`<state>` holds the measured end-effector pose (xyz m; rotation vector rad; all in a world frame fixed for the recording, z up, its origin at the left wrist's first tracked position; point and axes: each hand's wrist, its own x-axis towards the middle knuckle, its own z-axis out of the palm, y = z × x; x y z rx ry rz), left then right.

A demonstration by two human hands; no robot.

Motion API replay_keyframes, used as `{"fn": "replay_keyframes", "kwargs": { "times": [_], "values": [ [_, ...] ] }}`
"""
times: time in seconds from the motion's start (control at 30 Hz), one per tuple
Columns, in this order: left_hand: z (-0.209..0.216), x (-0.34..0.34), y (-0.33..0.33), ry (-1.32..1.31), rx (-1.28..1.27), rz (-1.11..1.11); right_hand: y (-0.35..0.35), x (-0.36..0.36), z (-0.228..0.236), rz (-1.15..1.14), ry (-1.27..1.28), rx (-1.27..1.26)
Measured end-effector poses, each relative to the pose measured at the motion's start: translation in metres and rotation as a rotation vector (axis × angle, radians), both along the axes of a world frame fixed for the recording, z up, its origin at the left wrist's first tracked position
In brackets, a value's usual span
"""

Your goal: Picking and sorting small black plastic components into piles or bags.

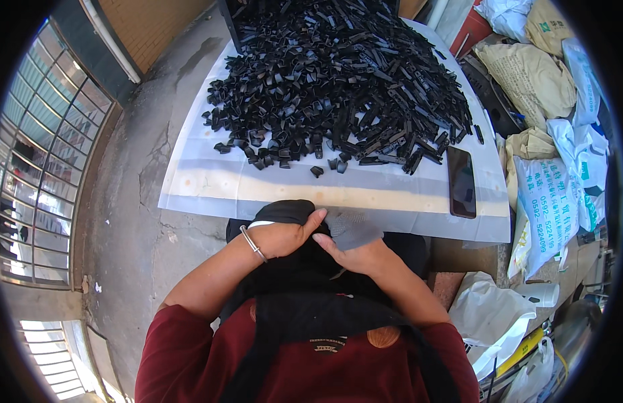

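Table (210, 185), covered in white sheeting, fills the far centre of the view; its near edge runs just beyond the hands. A large heap of black plastic parts (338, 80) covers most of the far half of the table, with a few strays near its front edge, one single piece (317, 171) lying apart toward the near side. Stacked white and tan sacks (546, 195) stand along the right, beside the table. Concrete floor (123, 221) on the left, barred window beyond it.

Dark phone (462, 181) lies flat on the table's right side, near the front edge, apart from the heap.

Grey knit glove (351, 227) sits at the near table edge, between both hands, over a dark cloth in the lap.

Left hand (284, 235): metal bracelet (253, 243) at the wrist, fingers curled, thumb and fingertips pinching the glove's left edge. Right hand (351, 256): fingers bent and pressed against the glove from below; grip closed on the glove fabric. Hands nearly touching each other.
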<state>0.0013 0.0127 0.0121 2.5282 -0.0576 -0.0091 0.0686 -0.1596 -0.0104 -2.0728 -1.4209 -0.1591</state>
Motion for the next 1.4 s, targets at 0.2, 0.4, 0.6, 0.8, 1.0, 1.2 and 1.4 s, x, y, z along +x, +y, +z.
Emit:
{"fn": "replay_keyframes", "kwargs": {
  "times": [0.2, 0.4, 0.6, 0.8, 1.0, 1.2, 1.4],
  "values": [
    [-0.024, 0.031, 0.020, -0.390, 0.210, 0.221, -0.022, 0.079, 0.026, -0.556, -0.228, -0.190],
    [-0.019, 0.064, 0.011, -0.237, 0.288, 0.202, -0.009, 0.111, 0.011, -0.479, -0.389, -0.213],
    [-0.023, 0.057, 0.014, -0.300, 0.290, 0.182, -0.010, 0.085, 0.012, -0.388, 0.107, 0.178],
    [-0.026, 0.063, 0.020, -0.334, 0.232, 0.235, -0.036, 0.071, 0.012, -0.306, -0.123, 0.065],
    [-0.030, 0.063, 0.019, -0.309, 0.291, 0.137, -0.046, 0.066, 0.005, -0.115, -0.389, -0.090],
    [-0.034, 0.044, 0.019, -0.402, 0.262, 0.128, -0.029, 0.056, 0.004, -0.357, -0.250, -0.056],
    [-0.010, 0.022, 0.007, -0.260, 0.054, 0.142, -0.008, 0.043, 0.002, -0.286, 0.045, -0.070]
  ]
}}
